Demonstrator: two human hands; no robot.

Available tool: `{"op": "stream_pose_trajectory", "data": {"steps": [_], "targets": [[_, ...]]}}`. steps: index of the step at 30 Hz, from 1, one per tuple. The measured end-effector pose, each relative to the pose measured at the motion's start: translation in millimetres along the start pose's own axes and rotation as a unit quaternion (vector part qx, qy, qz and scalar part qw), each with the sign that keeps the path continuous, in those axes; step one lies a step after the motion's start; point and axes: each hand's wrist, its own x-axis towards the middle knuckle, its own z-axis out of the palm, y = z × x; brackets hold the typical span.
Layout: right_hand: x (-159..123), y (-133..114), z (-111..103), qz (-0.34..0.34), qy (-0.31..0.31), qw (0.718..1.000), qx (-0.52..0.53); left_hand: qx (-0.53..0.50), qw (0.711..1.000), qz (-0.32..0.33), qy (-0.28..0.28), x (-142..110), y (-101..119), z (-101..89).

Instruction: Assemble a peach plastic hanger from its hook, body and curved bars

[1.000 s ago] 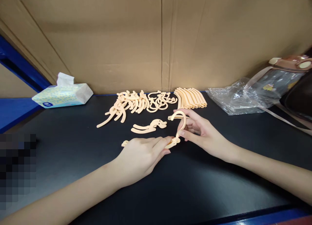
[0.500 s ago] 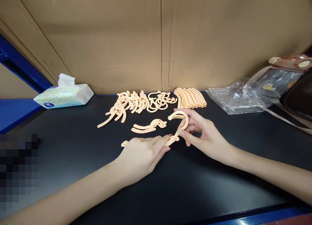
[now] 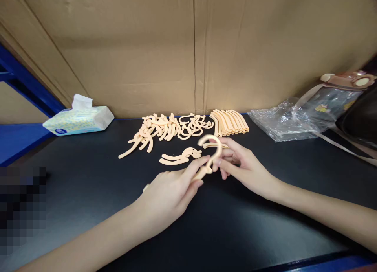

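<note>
My left hand (image 3: 169,195) is closed on a peach plastic bar (image 3: 200,172), lifting its right end off the black table (image 3: 88,193). My right hand (image 3: 243,166) pinches a curved peach hook (image 3: 212,143) at the point where it meets that bar. The hook is blurred by motion. A bird-shaped peach piece (image 3: 180,157) lies flat just behind my left hand.
Rows of peach plastic parts lie at the back: curved arms (image 3: 153,128), ring-like hooks (image 3: 194,124) and a stack of straight bars (image 3: 231,120). A tissue pack (image 3: 78,119) is at back left, a crumpled clear bag (image 3: 282,118) and a bottle (image 3: 338,97) at right. A cardboard wall (image 3: 188,48) stands behind.
Both hands have raised the bar and the hook off the table, and the hook has swung up and left. The view has tilted slightly.
</note>
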Motion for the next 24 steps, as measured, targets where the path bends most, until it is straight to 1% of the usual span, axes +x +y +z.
{"op": "stream_pose_trajectory", "data": {"steps": [1,2,3,4,5,6,8,10,12,13,14,16,20,22,24], "targets": [[1.0,0.3,-2.4,-0.011,0.011,1.000,-0.027,-0.077,0.997,-0.020,-0.012,0.4,0.7,-2.6],[2.3,0.9,-5.7,-0.022,0.027,0.997,-0.067,-0.163,0.986,-0.039,-0.021,1.1,1.2,-4.9],[4.0,2.2,-9.8,-0.035,0.048,0.991,-0.118,-0.246,0.967,-0.058,-0.029,2.2,1.4,-6.9],[5.9,4.0,-14.3,-0.053,0.069,0.979,-0.185,-0.318,0.945,-0.074,-0.030,3.5,1.5,-8.4],[8.0,6.5,-19.0,-0.071,0.082,0.958,-0.266,-0.377,0.922,-0.085,-0.028,4.9,1.4,-9.5],[10.2,9.5,-23.5,-0.090,0.089,0.928,-0.352,-0.421,0.902,-0.091,-0.023,6.3,1.2,-10.3],[14.3,16.1,-30.8,-0.108,0.080,0.871,-0.473,-0.478,0.872,-0.100,-0.021,8.4,0.9,-11.4],[17.0,21.8,-34.6,-0.105,0.062,0.830,-0.544,-0.514,0.850,-0.117,-0.023,9.7,1.2,-12.7],[18.1,25.4,-35.3,-0.099,0.043,0.808,-0.580,-0.526,0.839,-0.140,-0.017,10.8,1.9,-14.5],[17.9,26.1,-34.8,-0.098,0.037,0.801,-0.589,-0.528,0.836,-0.148,-0.011,11.4,2.1,-15.6],[17.5,26.3,-34.0,-0.097,0.034,0.800,-0.592,-0.529,0.834,-0.156,-0.005,12.1,2.1,-16.6],[16.0,25.0,-31.8,-0.092,0.031,0.809,-0.580,-0.538,0.826,-0.168,0.003,13.6,1.3,-18.4],[12.0,19.5,-26.5,-0.075,0.005,0.851,-0.520,-0.568,0.801,-0.190,0.013,13.8,-2.4,-20.7],[9.6,16.7,-23.7,-0.068,-0.006,0.859,-0.508,-0.563,0.803,-0.194,0.012,12.7,-4.6,-21.9],[7.0,14.2,-21.1,-0.053,-0.018,0.858,-0.511,-0.549,0.811,-0.202,0.003,11.7,-6.6,-23.4]]}}
